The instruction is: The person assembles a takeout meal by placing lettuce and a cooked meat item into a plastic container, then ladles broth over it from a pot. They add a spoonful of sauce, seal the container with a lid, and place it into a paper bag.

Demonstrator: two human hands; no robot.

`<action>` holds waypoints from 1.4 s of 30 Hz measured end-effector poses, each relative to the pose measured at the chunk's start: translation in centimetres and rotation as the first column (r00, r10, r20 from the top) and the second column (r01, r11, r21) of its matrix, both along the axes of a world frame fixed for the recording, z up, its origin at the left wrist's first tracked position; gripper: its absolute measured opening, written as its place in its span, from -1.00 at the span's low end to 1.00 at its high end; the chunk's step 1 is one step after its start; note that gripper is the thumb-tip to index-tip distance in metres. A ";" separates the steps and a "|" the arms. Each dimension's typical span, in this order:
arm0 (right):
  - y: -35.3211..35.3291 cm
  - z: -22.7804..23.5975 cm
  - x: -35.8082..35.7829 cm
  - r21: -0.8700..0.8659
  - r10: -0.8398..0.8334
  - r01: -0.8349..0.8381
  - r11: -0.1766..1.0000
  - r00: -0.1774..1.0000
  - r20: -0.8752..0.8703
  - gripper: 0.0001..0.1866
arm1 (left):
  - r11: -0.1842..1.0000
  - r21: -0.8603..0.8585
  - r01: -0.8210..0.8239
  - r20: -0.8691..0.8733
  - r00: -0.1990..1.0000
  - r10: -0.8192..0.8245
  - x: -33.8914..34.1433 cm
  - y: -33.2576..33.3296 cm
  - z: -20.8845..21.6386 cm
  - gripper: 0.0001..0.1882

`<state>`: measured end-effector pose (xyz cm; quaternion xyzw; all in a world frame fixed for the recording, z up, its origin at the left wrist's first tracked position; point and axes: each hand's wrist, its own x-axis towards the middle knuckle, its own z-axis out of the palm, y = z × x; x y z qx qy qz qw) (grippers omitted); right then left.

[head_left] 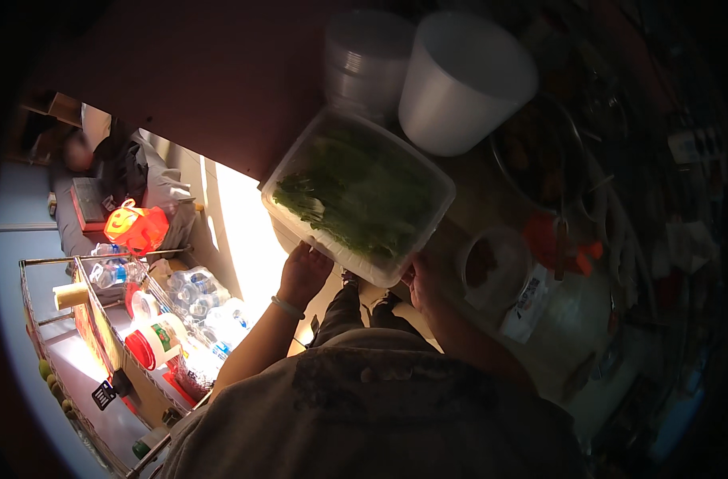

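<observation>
Leafy greens (344, 191) lie inside a translucent plastic box (360, 262), their pale stems toward its left side. The box is held out in front of my body, slightly turned. My left hand (306, 273) grips its near left edge, with fingers partly hidden under it. At the near right corner, my right hand (417, 283) is closed on the box, its fingertips partly hidden. Whether a lid covers the box is hard to tell.
Beyond the box stand a white bucket (472, 88) and stacked clear round containers (364, 60). A metal bowl (540, 152) and a clear round tub (496, 263) are on the dim right side. At left, a rack (85, 271) holds plastic bottles (196, 291); an orange bag (136, 226) sits behind.
</observation>
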<state>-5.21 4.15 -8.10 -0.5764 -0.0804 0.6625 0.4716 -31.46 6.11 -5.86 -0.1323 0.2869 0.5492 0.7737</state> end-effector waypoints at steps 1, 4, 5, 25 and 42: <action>-0.3 0.1 0.5 -0.013 -0.016 0.016 1.000 0.999 0.045 -0.74 | 0.998 -0.045 -0.046 -0.049 0.998 0.044 -0.7 0.7 -0.1 -0.68; -0.5 0.6 1.9 -0.005 -0.008 0.008 1.000 1.000 0.006 -0.75 | 0.989 -0.104 -0.110 -0.046 0.993 0.106 -3.3 3.9 -0.6 -0.59; -0.4 0.9 2.1 0.023 0.016 -0.017 1.000 0.999 0.031 -0.75 | 0.994 -0.077 -0.074 -0.023 0.997 0.073 -4.6 5.1 -0.5 -0.52; 0.3 0.9 1.8 0.114 -0.004 -0.023 0.993 0.971 0.237 -0.52 | 0.890 -0.007 0.456 -0.743 0.594 -0.310 -11.3 15.2 -0.9 -0.76; 0.6 0.3 1.0 0.177 -0.139 0.083 0.981 0.932 0.336 -0.64 | 0.765 0.118 0.633 -0.379 0.741 -0.555 -15.6 10.8 -1.8 -0.72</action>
